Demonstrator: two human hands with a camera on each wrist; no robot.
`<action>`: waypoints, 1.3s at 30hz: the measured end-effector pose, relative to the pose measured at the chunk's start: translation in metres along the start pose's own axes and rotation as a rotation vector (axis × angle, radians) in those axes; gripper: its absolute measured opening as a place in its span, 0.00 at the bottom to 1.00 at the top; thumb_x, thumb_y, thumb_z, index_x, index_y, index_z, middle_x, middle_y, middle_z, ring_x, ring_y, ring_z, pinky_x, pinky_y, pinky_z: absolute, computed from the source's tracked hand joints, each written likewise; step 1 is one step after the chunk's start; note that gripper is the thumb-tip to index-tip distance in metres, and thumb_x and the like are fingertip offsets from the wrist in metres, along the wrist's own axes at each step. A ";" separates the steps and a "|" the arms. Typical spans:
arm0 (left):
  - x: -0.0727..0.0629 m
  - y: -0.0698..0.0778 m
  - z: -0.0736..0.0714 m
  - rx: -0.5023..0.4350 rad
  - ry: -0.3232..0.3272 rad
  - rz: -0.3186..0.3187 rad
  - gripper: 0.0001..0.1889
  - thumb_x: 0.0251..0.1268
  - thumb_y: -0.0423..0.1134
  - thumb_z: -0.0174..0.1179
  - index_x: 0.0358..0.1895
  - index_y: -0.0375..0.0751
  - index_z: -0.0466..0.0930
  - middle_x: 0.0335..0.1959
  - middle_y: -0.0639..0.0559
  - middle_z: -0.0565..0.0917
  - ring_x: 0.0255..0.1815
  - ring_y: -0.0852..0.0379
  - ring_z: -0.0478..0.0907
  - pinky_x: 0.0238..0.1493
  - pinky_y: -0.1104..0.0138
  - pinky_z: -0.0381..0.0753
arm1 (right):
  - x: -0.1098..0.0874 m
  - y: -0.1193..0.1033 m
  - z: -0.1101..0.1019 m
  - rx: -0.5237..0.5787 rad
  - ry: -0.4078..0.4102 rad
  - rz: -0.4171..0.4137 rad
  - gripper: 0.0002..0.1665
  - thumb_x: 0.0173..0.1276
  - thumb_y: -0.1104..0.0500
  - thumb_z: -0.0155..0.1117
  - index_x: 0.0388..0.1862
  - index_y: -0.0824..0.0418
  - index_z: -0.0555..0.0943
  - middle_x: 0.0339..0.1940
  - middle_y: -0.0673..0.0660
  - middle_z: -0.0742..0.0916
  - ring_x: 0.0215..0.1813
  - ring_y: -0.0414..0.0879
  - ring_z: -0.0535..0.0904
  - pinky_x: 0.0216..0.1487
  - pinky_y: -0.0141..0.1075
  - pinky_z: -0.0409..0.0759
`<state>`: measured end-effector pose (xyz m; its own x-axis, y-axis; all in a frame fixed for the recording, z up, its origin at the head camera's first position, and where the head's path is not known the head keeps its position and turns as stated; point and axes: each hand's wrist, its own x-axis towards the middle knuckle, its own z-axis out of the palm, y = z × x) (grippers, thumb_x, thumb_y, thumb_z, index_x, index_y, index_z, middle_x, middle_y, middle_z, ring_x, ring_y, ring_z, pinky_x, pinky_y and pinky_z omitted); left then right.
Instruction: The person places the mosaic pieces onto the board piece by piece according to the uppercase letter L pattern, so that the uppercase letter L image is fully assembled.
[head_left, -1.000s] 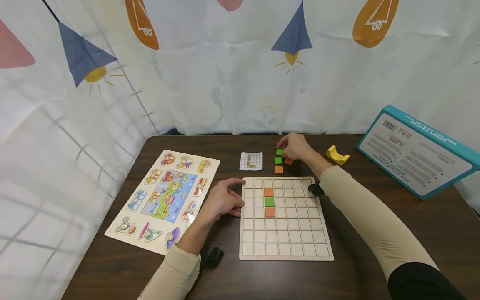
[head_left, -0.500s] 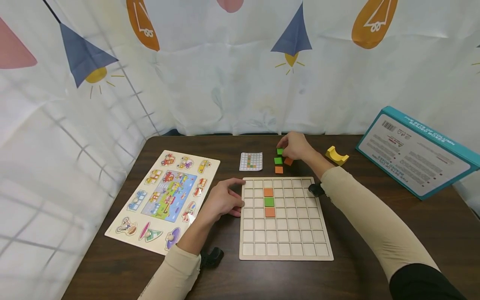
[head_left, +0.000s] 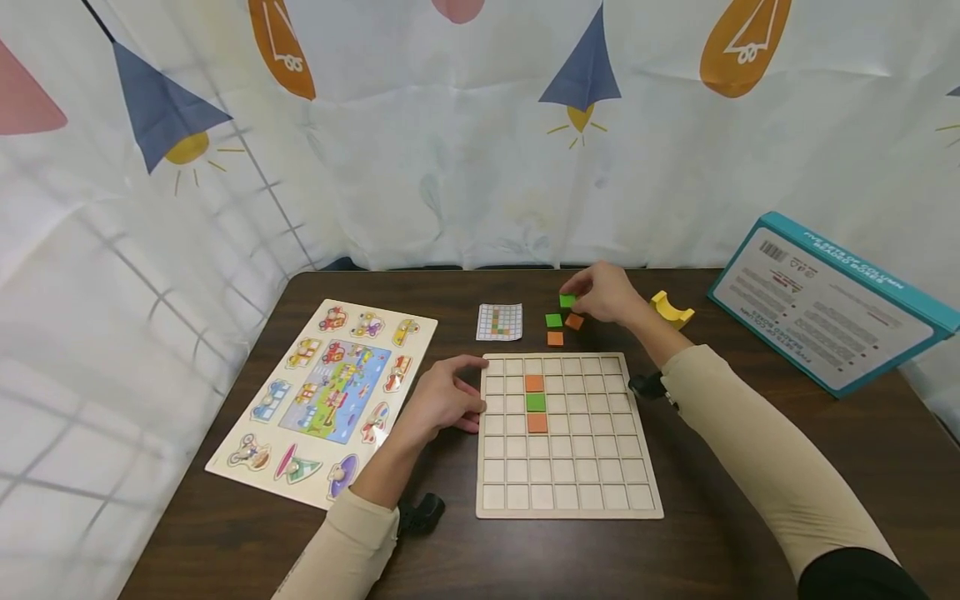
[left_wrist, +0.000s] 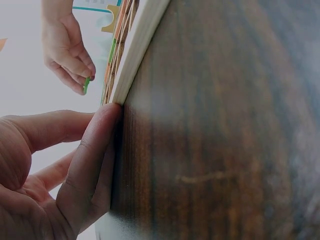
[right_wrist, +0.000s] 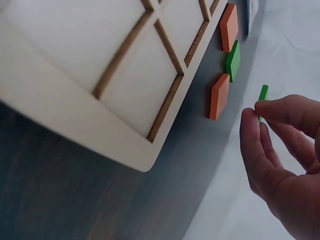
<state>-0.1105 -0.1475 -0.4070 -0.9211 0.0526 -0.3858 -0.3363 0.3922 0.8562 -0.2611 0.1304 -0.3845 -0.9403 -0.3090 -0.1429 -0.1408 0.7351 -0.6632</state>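
Beyond a pale wooden grid board, a person's right hand pinches a green square tile near three loose orange and green tiles; the left hand, grip relaxed, touches the board's left edge.

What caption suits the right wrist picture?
A right hand pinches a thin square green tile near a pale wooden grid board.
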 end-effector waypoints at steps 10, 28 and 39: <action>0.001 0.000 -0.001 -0.015 -0.003 -0.002 0.35 0.56 0.20 0.67 0.69 0.48 0.78 0.36 0.39 0.84 0.21 0.51 0.86 0.24 0.57 0.92 | -0.018 0.009 -0.002 0.090 0.021 -0.010 0.17 0.68 0.65 0.71 0.55 0.61 0.89 0.47 0.61 0.89 0.49 0.53 0.83 0.41 0.36 0.82; 0.001 0.000 -0.001 -0.013 -0.006 0.003 0.35 0.57 0.20 0.68 0.69 0.47 0.78 0.35 0.39 0.85 0.21 0.52 0.86 0.24 0.57 0.92 | -0.052 0.005 0.006 0.129 0.010 -0.025 0.16 0.66 0.65 0.74 0.53 0.59 0.90 0.43 0.59 0.88 0.44 0.52 0.82 0.40 0.37 0.84; 0.003 -0.001 0.000 -0.026 -0.003 -0.005 0.35 0.56 0.20 0.68 0.69 0.48 0.78 0.35 0.39 0.85 0.20 0.53 0.85 0.24 0.57 0.92 | -0.071 -0.001 0.012 0.145 -0.003 -0.052 0.17 0.65 0.65 0.75 0.53 0.59 0.89 0.45 0.58 0.90 0.46 0.51 0.84 0.43 0.38 0.84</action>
<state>-0.1126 -0.1480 -0.4089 -0.9189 0.0531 -0.3909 -0.3458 0.3686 0.8629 -0.1904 0.1444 -0.3829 -0.9319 -0.3463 -0.1082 -0.1423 0.6233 -0.7690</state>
